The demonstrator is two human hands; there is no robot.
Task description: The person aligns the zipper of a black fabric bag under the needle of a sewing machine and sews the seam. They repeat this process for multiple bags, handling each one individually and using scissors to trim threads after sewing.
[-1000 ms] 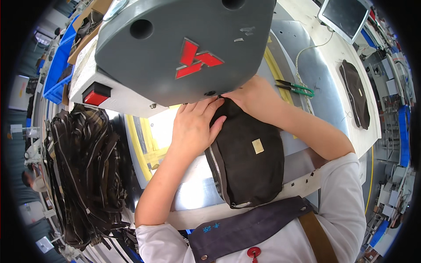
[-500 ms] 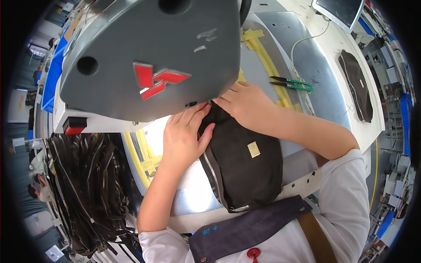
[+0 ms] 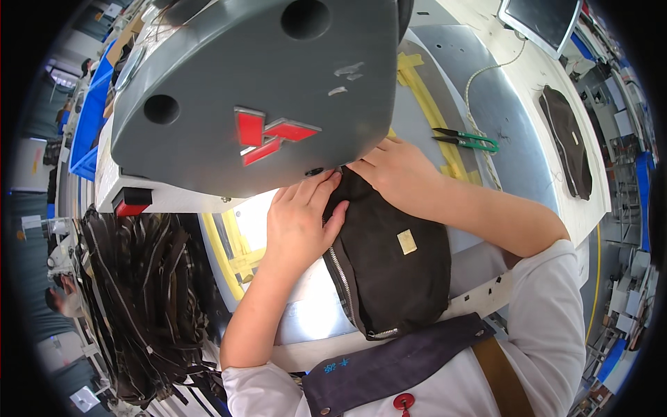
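A black fabric pouch (image 3: 389, 278) with a metal zipper along its left edge and a small cream label (image 3: 406, 242) lies before me, its far end running under the grey sewing machine head (image 3: 229, 90). My left hand (image 3: 302, 222) rests at the pouch's far left edge, fingers stretched toward the machine and thumb apart on the cloth. Against the far right of the pouch, my right hand (image 3: 401, 172) has its fingers bent and close together on the fabric. Its fingertips are partly hidden by the machine head, as is the stitching spot.
Green-handled thread snips (image 3: 469, 140) lie right of my right hand, by a pale cord. A dark zippered piece (image 3: 566, 142) rests at the table's far right. Many similar pieces (image 3: 142, 299) hang in a heap at left. A blue bin (image 3: 90, 118) and a screen (image 3: 542, 24) stand farther off.
The whole view has shifted slightly, so the machine head sits farther right and lower. Both hands stay on the pouch, with little visible movement of their own.
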